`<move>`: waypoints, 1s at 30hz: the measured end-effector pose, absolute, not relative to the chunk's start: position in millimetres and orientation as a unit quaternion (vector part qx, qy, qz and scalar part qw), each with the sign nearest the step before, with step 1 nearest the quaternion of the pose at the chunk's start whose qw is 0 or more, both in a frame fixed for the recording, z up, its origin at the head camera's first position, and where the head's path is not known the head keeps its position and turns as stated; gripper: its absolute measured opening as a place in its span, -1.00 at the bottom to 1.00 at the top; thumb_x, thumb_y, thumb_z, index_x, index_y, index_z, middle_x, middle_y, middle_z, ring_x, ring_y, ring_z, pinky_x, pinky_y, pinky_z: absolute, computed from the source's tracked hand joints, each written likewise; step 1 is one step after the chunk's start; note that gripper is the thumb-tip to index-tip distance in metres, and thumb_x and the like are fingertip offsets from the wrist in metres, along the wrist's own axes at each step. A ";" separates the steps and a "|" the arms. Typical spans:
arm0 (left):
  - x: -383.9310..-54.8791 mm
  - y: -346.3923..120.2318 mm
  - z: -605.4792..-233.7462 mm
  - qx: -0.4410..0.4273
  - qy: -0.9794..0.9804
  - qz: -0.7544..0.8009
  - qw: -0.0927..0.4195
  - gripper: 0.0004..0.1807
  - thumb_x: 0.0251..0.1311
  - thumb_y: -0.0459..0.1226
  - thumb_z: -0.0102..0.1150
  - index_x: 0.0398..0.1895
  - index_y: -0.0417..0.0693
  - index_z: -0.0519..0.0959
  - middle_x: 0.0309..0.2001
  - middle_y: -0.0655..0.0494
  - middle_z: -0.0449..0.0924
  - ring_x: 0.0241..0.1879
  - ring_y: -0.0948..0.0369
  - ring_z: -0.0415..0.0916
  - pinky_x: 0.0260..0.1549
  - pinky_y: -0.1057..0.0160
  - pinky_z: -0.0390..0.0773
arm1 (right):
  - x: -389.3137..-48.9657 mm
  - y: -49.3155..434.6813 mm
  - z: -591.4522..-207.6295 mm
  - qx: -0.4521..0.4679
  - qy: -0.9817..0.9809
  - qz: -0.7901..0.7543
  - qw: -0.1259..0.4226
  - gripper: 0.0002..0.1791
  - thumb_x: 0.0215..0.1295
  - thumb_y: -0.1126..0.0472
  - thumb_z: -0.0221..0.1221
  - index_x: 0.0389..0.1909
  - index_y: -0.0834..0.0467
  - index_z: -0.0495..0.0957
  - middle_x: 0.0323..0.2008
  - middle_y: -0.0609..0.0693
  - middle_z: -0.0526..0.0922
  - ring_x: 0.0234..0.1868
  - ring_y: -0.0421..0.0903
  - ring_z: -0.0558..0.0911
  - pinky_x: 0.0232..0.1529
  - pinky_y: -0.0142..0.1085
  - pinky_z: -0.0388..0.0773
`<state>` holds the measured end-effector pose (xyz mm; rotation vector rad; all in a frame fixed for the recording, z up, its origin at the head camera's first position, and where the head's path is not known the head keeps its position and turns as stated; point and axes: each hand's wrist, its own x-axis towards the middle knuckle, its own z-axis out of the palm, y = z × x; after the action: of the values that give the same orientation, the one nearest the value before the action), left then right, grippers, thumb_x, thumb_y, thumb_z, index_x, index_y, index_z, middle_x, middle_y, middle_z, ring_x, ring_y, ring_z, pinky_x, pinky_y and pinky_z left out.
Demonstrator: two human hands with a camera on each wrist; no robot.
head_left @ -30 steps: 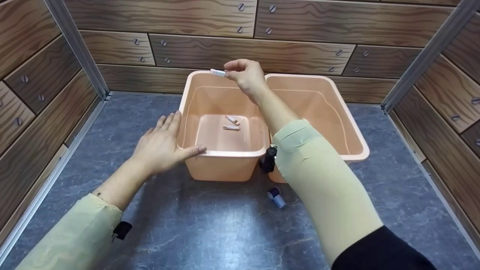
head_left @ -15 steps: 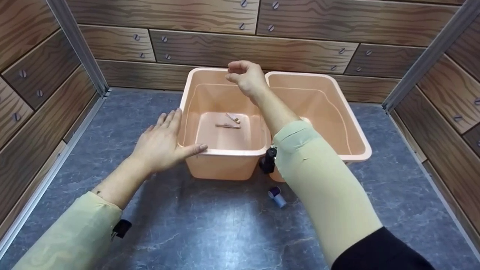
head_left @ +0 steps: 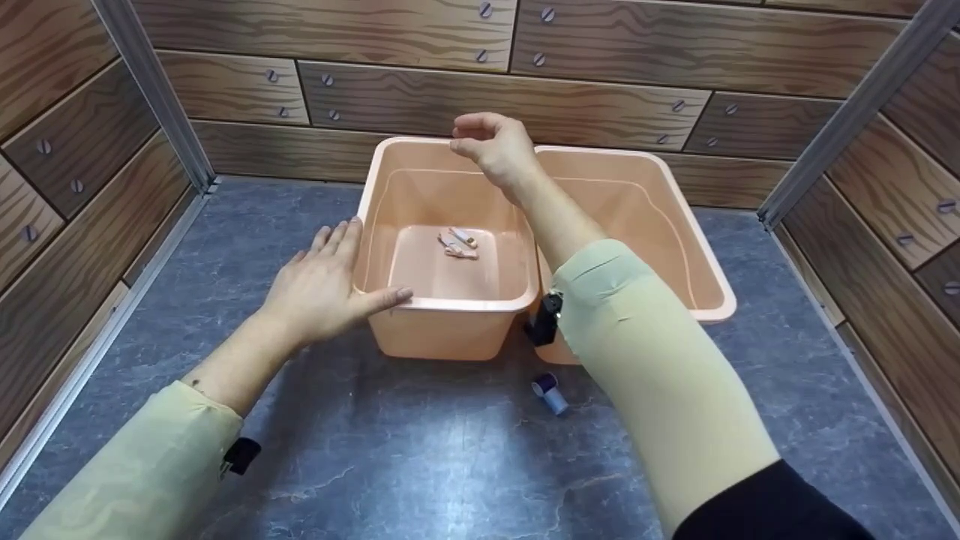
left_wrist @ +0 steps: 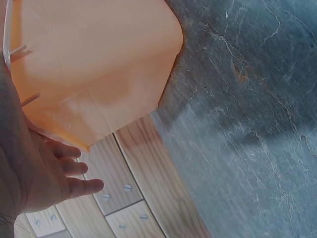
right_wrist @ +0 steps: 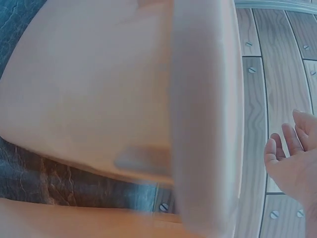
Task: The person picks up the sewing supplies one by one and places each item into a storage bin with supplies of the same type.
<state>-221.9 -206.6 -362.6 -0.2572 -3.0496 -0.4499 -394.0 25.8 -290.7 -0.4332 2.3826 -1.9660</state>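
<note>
My left hand [head_left: 319,289] rests on the left side of the left peach plastic bin [head_left: 450,307], fingers straight and the thumb over its front rim. In the left wrist view the fingers of that hand [left_wrist: 49,173] lie along the bin's wall. Above the same bin's back right corner hovers my right hand [head_left: 499,154]. Its fingers are loosely bent and hold nothing, as the right wrist view of the hand [right_wrist: 294,161] also shows. Several small, slim white-and-copper pieces [head_left: 460,246] lie close together on the bin's floor; their kind is too small to tell.
A second peach bin [head_left: 712,289] stands against the right side, partly behind my right forearm. On the dark marbled floor in front lie a dark purple and a light blue small cylinder [head_left: 554,400], like thread spools. Wood-patterned walls [head_left: 495,97] enclose the space.
A second ago my right hand pinched a slim white piece above the left bin. It let go, and the piece dropped among the others inside. The left hand has stayed in place.
</note>
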 end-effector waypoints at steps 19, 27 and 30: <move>-220.4 -206.9 -360.8 -0.088 -0.985 -0.146 0.024 0.47 0.15 0.68 -0.17 0.71 -0.31 -0.16 0.62 -0.47 -0.01 0.60 -0.37 -0.06 0.46 -0.40 0.15 | -371.2 64.0 -249.9 -0.186 0.742 -0.644 0.007 -0.64 0.40 0.45 0.33 0.18 0.32 0.64 0.06 0.17 0.70 0.08 -0.03 0.70 0.20 -0.30 0.60; -220.3 -207.2 -361.1 -0.089 -0.985 -0.146 0.021 0.46 0.15 0.68 -0.17 0.71 -0.32 -0.17 0.63 -0.46 -0.03 0.60 -0.38 -0.08 0.46 -0.41 0.15 | -359.5 84.0 -234.4 -0.202 0.724 -0.660 0.011 -0.63 0.37 0.45 0.36 0.18 0.28 0.66 0.05 0.18 0.73 0.05 -0.03 0.71 0.25 -0.20 0.59; -220.0 -206.7 -360.1 -0.090 -0.985 -0.145 0.019 0.45 0.17 0.67 -0.18 0.71 -0.32 -0.17 0.63 -0.46 -0.03 0.60 -0.39 -0.08 0.46 -0.42 0.14 | -354.4 94.7 -231.1 -0.214 0.723 -0.657 0.007 -0.63 0.38 0.44 0.36 0.18 0.27 0.66 0.00 0.11 0.75 0.08 -0.02 0.71 0.24 -0.20 0.59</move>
<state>-220.0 -206.7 -360.1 -0.2790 -3.0579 -0.4495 -354.4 94.7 -231.1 -0.6699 2.2596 -2.0556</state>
